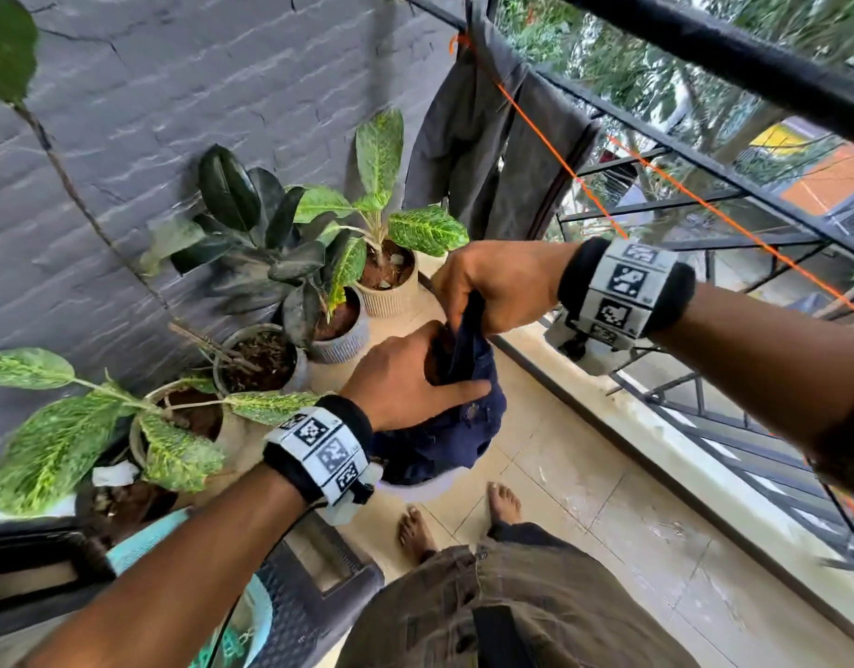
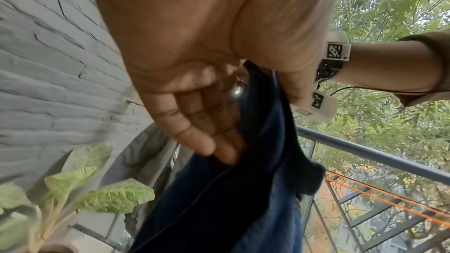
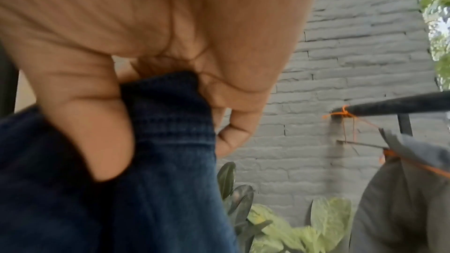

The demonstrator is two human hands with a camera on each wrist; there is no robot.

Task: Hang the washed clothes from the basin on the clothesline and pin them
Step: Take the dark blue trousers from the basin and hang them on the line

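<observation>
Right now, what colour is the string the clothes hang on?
Bright orange; the clothesline shows best in the head view.

Head view looks steeply down at both hands; each wrist view sits close under its palm, all sharing the dark navy denim garment (image 1: 444, 426).

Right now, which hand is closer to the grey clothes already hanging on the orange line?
Right. The right hand grips the blue garment just below the grey clothes; the left hand holds it lower, farther away.
</observation>
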